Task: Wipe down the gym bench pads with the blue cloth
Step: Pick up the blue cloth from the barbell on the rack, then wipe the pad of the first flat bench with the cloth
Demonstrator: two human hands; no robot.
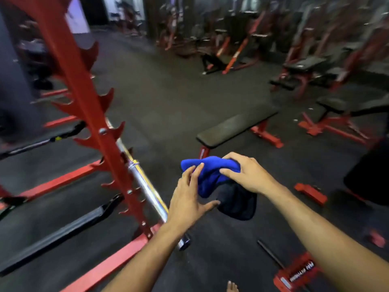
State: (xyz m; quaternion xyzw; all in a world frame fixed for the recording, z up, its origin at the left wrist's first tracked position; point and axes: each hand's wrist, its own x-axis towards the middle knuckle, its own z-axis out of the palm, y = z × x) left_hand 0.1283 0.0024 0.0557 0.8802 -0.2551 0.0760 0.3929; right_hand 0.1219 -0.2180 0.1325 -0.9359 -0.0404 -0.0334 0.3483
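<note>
Dark gym floor (pixel 168 98); bunched blue cloth (pixel 208 175) pinched by right hand (pixel 248 173) fingers; left hand (pixel 187 199) fingers spread.

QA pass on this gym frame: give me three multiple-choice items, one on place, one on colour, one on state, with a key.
1. The barbell lies where?
A. left of the hands
B. on the flat bench
C. right of the hands

2. The rack upright is what colour?
A. yellow
B. red
C. white

3. The right hand does what?
A. hangs idle
B. presses the bench
C. grips the cloth

Key: 1 A, the bar runs along the rack at left; 2 B, its paint is red; 3 C, fingers curl round the blue cloth, which the left hand touches.
</note>
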